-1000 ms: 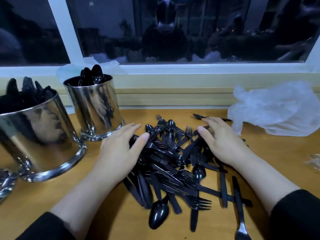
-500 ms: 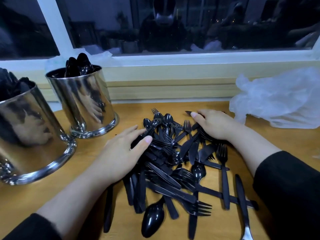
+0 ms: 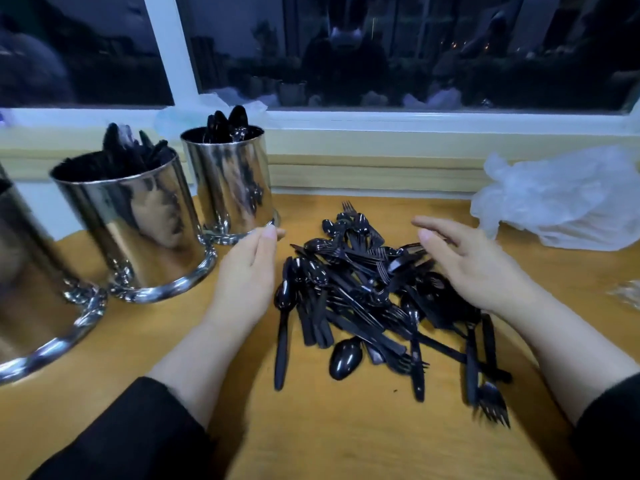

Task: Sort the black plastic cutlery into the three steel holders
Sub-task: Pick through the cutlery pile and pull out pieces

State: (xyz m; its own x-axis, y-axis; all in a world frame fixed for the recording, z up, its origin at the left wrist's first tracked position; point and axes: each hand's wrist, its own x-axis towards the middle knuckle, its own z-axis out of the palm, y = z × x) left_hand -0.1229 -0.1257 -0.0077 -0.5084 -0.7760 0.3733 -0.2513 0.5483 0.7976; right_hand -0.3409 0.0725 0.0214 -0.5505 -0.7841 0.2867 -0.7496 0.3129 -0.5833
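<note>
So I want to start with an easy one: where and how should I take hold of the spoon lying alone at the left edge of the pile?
Take the spoon by its straight handle, the half nearer you, pinching across it from above with the left hand. That handle lies bare on the table, clear of the pile, while the bowl end lies against other pieces, so it should probably lift free.

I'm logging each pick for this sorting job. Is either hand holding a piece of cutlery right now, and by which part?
Nothing is held. The left hand and right hand are open with straight fingers, flanking the cutlery pile.
</note>
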